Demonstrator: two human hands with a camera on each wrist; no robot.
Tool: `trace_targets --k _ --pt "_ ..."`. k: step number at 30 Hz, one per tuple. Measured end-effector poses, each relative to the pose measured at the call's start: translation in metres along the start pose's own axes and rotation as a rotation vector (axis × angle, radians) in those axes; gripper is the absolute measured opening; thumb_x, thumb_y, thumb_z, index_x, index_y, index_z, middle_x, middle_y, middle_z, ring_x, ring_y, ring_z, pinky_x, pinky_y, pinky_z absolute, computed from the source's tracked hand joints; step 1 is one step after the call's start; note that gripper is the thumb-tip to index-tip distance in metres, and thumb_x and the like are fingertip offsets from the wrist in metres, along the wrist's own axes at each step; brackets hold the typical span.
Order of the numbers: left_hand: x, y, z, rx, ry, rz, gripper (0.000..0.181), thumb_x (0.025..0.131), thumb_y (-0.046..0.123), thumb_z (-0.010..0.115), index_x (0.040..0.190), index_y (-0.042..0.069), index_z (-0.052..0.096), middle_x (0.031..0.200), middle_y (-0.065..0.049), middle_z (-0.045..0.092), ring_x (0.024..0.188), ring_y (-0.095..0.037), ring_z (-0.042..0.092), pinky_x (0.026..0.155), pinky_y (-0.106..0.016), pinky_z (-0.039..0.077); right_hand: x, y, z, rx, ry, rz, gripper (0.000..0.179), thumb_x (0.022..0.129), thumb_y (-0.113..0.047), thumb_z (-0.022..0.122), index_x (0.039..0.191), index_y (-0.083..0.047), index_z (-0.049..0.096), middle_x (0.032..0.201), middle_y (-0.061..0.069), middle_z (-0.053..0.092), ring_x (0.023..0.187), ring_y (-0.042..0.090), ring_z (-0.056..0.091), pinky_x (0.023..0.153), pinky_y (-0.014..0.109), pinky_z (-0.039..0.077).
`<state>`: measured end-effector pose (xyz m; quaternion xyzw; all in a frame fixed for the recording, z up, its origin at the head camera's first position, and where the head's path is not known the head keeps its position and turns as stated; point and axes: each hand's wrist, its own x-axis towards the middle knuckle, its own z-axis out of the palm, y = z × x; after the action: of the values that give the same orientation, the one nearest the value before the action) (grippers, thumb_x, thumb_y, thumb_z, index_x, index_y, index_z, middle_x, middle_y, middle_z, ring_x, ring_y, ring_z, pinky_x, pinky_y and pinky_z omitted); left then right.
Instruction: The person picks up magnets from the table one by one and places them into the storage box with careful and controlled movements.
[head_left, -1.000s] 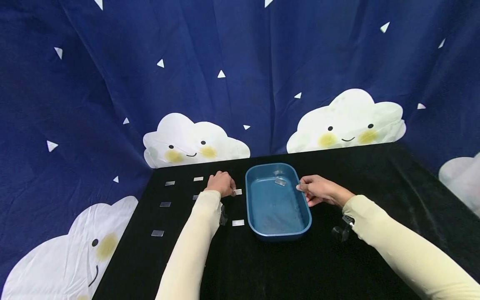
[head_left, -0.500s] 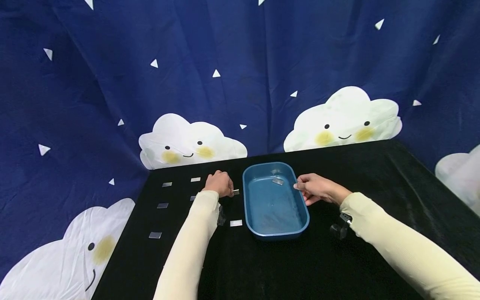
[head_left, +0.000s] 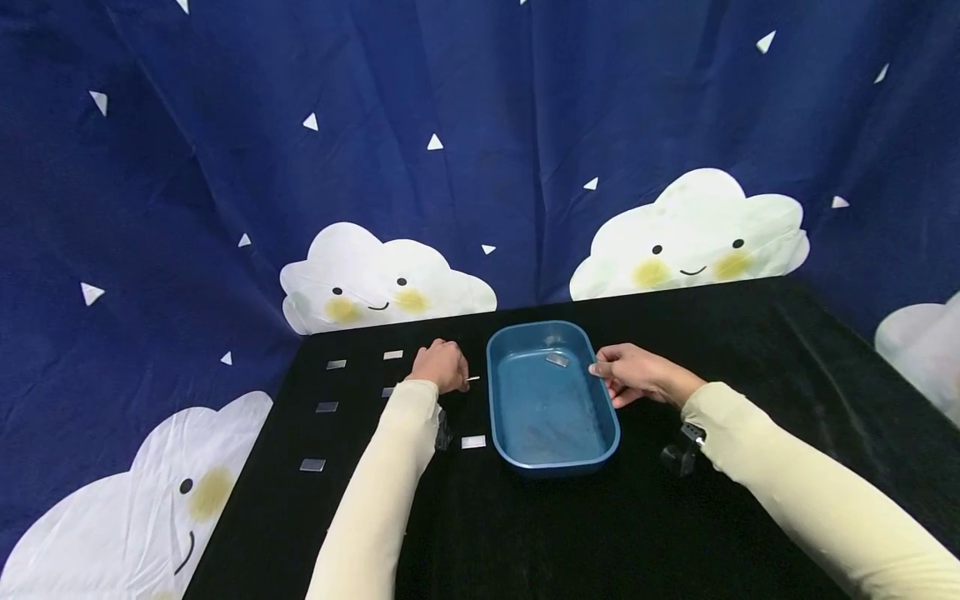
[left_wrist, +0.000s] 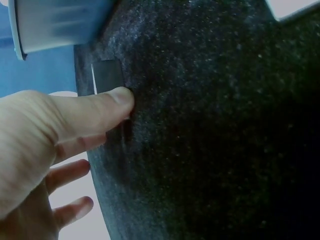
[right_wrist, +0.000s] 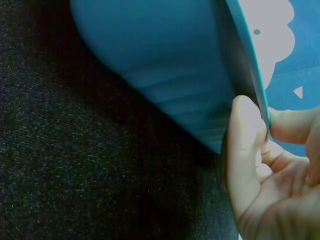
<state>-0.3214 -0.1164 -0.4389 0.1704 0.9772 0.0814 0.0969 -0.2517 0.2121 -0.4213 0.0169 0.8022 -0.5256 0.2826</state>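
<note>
My left hand [head_left: 441, 367] pinches a small thin shiny rectangular plate [head_left: 473, 378] between thumb and fingers, just left of the blue plastic tray [head_left: 491, 408]. In the left wrist view the held plate [left_wrist: 108, 75] looks dark grey with a bright edge, tipped up from the black cloth. At the tray's right side, my right hand [head_left: 637, 375] grips the rim; the right wrist view shows thumb and fingers on either side of that rim [right_wrist: 252, 55]. One similar plate [head_left: 557, 359] lies inside the tray toward its far end.
On the black table cloth [head_left: 570, 533] left of the tray lie several more plates, among them a near one [head_left: 473, 442], a far one [head_left: 393, 355] and a left one [head_left: 312, 465]. Behind hangs a blue curtain [head_left: 375, 100] with white clouds.
The plate at my left fingertips has gone from lying flat with its face showing to tilted, seen nearly edge-on. My right hand keeps its hold on the tray rim.
</note>
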Motion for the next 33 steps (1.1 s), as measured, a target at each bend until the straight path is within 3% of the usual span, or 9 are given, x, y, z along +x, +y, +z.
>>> trace_targets --k 7,15,25,33 --pt "0.001 -0.003 -0.001 -0.050 0.031 -0.016 0.018 0.078 0.020 0.084 0.063 0.021 0.074 0.112 0.002 0.070 0.116 -0.024 0.051 0.105 -0.051 0.040 0.000 -0.005 -0.001 -0.015 0.008 -0.004 0.015 0.103 -0.021 0.047 0.094 -0.008 0.049 0.074 0.000 0.055 0.061 0.009 0.058 0.058 0.023 0.056" --pt "0.001 -0.004 -0.001 -0.050 0.045 -0.012 0.017 0.079 0.020 0.083 0.064 0.021 0.074 0.107 0.002 0.071 0.111 -0.024 0.052 0.103 -0.050 0.041 -0.002 -0.008 0.000 -0.012 0.012 -0.008 0.015 0.103 -0.020 0.048 0.094 -0.008 0.048 0.074 0.000 0.055 0.060 0.008 0.057 0.058 0.023 0.056" --pt "-0.005 -0.008 -0.001 -0.110 0.077 -0.035 0.016 0.081 0.015 0.080 0.067 0.018 0.075 0.092 0.001 0.068 0.096 -0.021 0.052 0.086 -0.041 0.048 -0.004 -0.006 -0.001 -0.018 0.010 -0.004 0.014 0.103 -0.020 0.047 0.095 -0.008 0.049 0.072 0.000 0.055 0.060 0.008 0.058 0.057 0.023 0.055" --pt "-0.012 -0.018 -0.015 -0.118 0.090 -0.063 0.011 0.082 0.016 0.078 0.072 0.015 0.075 0.079 0.000 0.067 0.083 -0.021 0.055 0.077 -0.038 0.047 -0.005 -0.004 0.004 -0.014 0.017 -0.012 0.015 0.102 -0.019 0.048 0.091 -0.009 0.048 0.072 0.000 0.054 0.059 0.008 0.057 0.056 0.023 0.055"
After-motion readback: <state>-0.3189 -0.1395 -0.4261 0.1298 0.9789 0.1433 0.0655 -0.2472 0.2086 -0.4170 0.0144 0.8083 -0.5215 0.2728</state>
